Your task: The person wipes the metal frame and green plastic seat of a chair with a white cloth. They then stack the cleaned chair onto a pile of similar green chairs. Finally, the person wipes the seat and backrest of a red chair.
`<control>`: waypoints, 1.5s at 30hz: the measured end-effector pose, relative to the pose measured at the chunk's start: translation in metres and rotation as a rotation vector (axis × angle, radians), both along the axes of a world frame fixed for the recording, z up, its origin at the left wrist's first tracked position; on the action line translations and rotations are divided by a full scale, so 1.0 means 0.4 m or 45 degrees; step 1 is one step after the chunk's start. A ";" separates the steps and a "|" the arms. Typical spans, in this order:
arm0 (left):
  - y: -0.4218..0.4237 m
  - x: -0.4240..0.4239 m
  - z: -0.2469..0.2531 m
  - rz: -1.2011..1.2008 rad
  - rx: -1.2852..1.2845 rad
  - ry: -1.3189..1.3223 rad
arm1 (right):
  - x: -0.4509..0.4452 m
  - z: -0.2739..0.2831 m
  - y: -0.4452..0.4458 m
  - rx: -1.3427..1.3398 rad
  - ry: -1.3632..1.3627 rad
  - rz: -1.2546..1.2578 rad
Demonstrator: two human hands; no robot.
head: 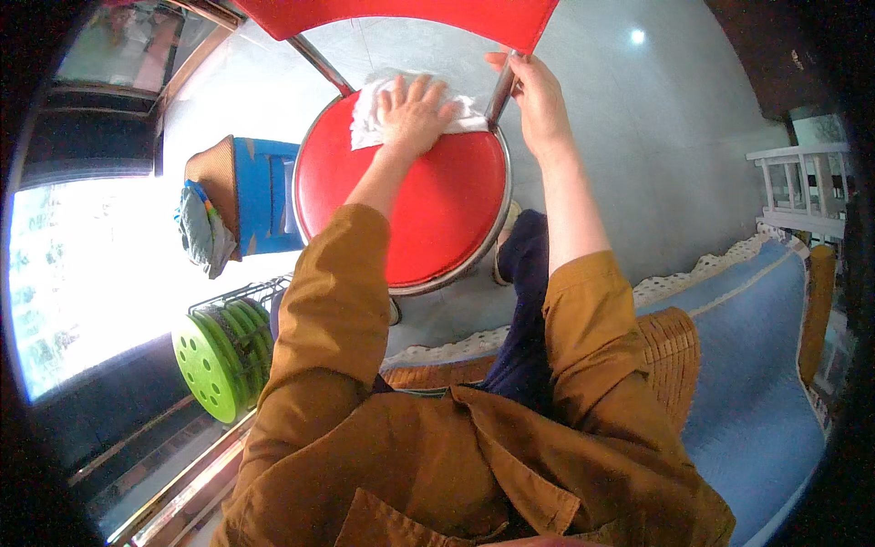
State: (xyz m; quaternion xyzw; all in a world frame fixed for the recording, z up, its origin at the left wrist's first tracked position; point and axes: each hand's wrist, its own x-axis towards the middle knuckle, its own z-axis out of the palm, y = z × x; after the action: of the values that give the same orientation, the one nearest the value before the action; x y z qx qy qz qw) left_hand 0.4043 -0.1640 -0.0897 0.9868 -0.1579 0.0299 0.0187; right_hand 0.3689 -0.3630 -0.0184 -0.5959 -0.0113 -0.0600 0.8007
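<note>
In front of me stands a chair with a round red padded seat (444,212) in a shiny metal rim. Its red backrest (410,14) rises at the far side on two metal posts. My left hand (415,116) lies flat, fingers spread, on a crumpled white cloth (366,116) at the rear of the seat. The palm hides part of the cloth. My right hand (543,102) is wrapped around the right backrest post (502,96), just under the backrest. The cloth's right end reaches the foot of that post.
Left of the chair is a blue box (266,195) with a brown woven top and a crumpled grey cloth (205,232) on it. Several green perforated discs (219,362) sit in a wire rack nearby. At right, a blue cover (745,342) lies over wooden seating; a white railing (803,181) stands beyond.
</note>
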 end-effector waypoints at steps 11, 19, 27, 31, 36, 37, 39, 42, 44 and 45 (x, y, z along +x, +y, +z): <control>-0.157 -0.359 0.034 -0.264 -0.125 -0.036 | 0.006 -0.025 0.001 -0.089 -0.104 -0.028; -0.202 -0.397 0.025 -0.288 -0.107 0.000 | 0.003 -0.023 0.013 -0.035 -0.096 -0.097; -0.238 -0.315 -0.010 -0.245 -0.135 -0.255 | 0.007 -0.022 -0.006 -0.136 -0.100 -0.058; -0.197 -0.441 -0.013 -0.367 -0.055 -0.191 | 0.002 -0.037 -0.018 -0.297 -0.143 -0.010; -0.087 -0.598 0.027 -0.261 0.097 -0.050 | 0.021 -0.054 -0.017 -0.193 -0.105 -0.010; -0.056 -0.623 0.035 -0.206 -0.004 0.001 | 0.028 -0.050 -0.016 -0.148 -0.058 0.010; 0.007 -0.668 0.042 -0.103 -0.209 0.096 | 0.022 -0.049 -0.016 -0.109 -0.059 -0.013; 0.100 -0.700 0.048 0.123 -0.241 0.107 | 0.023 -0.049 -0.015 -0.108 -0.076 -0.020; 0.158 -0.694 0.036 0.242 -0.238 0.061 | 0.021 -0.051 -0.008 -0.106 -0.070 -0.050; 0.181 -0.679 0.036 0.295 -0.245 0.034 | 0.022 -0.054 -0.010 -0.085 -0.043 -0.060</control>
State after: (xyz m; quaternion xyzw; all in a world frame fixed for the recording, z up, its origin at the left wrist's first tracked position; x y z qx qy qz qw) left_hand 0.1326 -0.0914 -0.0752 0.9924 -0.0391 0.0336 0.1117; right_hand 0.3775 -0.3671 -0.0398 -0.6212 -0.0128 -0.0885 0.7785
